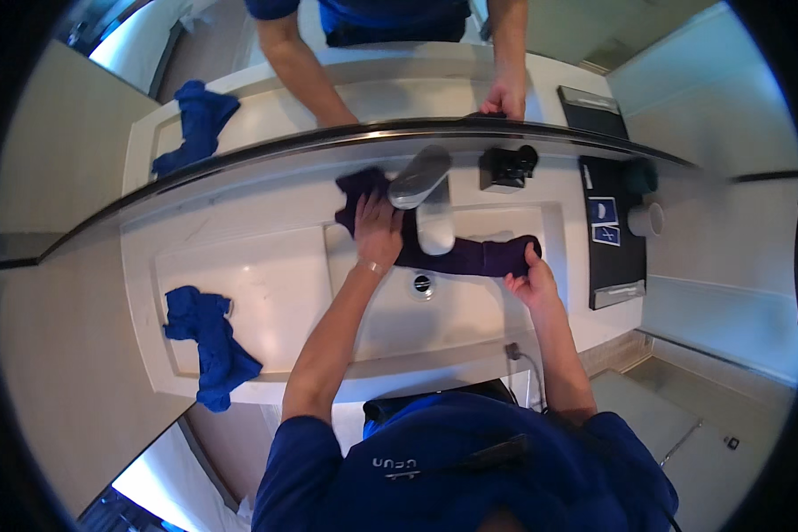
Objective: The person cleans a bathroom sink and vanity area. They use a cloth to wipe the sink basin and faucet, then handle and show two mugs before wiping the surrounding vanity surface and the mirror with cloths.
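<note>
A dark purple cloth (449,257) stretches across the back of the white washbasin (386,332), passing under and behind the chrome faucet (437,226). My left hand (378,233) lies with its fingers spread over the cloth, left of the faucet, pressing on it. The cloth's far left part rests on the ledge behind the basin. My right hand (533,276) pinches the cloth's right end between thumb and fingers, above the basin's right side. The round drain (423,286) shows just in front of the cloth. Part of the cloth is hidden by the faucet.
A crumpled blue cloth (213,346) hangs over the counter's front left edge. Behind the basin stands a black box-like holder (503,169). On the right, a black tray (615,266) bears small blue packets (604,219), a white cup (646,219) and a dark cup (640,176). A mirror runs along the back.
</note>
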Action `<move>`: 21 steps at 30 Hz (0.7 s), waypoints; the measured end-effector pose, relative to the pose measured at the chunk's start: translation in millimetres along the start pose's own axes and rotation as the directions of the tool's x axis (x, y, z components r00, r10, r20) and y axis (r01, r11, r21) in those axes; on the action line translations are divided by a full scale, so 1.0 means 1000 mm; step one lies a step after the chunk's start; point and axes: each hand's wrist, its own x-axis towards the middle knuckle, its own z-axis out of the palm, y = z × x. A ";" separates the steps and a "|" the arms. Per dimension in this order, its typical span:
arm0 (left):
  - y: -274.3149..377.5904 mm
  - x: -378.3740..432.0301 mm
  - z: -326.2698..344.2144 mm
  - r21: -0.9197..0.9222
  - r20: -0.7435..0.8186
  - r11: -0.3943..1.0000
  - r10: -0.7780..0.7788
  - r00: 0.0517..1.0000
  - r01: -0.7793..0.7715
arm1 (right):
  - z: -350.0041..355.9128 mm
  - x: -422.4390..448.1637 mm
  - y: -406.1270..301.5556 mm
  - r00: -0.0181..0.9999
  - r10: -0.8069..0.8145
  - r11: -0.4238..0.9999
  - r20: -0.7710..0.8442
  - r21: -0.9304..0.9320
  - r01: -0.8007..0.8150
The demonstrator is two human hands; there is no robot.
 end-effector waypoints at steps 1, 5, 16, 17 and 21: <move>0.030 -0.004 -0.006 -0.135 0.065 0.991 -0.001 0.998 0.010 | -0.011 -0.005 -0.024 0.999 -0.031 0.998 -0.036 0.058 0.033; 0.092 -0.077 -0.001 -0.475 0.290 0.846 -0.112 0.951 0.244 | 0.020 -0.001 -0.102 0.947 -0.294 0.947 0.131 0.171 0.270; 0.176 0.089 0.042 0.053 0.196 0.995 -0.095 0.976 0.086 | 0.016 0.057 -0.150 0.568 -0.601 -0.465 0.562 -0.825 0.323; 0.166 0.101 0.055 0.038 0.180 0.995 -0.098 0.979 0.093 | 0.026 0.059 -0.143 0.653 -0.544 -0.501 0.527 -0.828 0.251; 0.153 0.119 0.074 0.040 0.426 0.992 -0.129 0.896 0.124 | 0.034 0.061 -0.149 0.732 -0.461 -0.601 0.501 -0.783 0.157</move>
